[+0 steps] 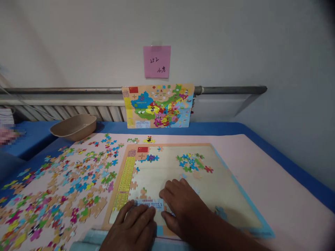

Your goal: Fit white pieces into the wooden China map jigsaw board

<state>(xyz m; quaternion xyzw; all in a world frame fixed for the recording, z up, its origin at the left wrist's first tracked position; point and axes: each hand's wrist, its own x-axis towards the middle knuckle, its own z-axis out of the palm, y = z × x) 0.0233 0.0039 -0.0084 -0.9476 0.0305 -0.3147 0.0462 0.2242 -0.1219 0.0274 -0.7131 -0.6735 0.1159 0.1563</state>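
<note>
Left hand [132,226]: flat, fingers spread, pressing label piece [149,204] at puzzle board [235,195] near edge.
Right hand [180,204]: fingers loosely open, resting just beside it.
Loose pieces [65,181]: scattered left on tabletop [274,181].
Reference map [158,105]: leaning against wall.

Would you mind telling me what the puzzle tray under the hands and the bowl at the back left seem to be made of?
The puzzle tray looks like light wood or fibreboard: matte pale tan with a raised printed border. The bowl seems to be moulded plastic or plant-fibre composite, a smooth, dull beige with a thin, even rim. Both hands, left hand and right hand, rest flat on the tray's lower edge.
</note>
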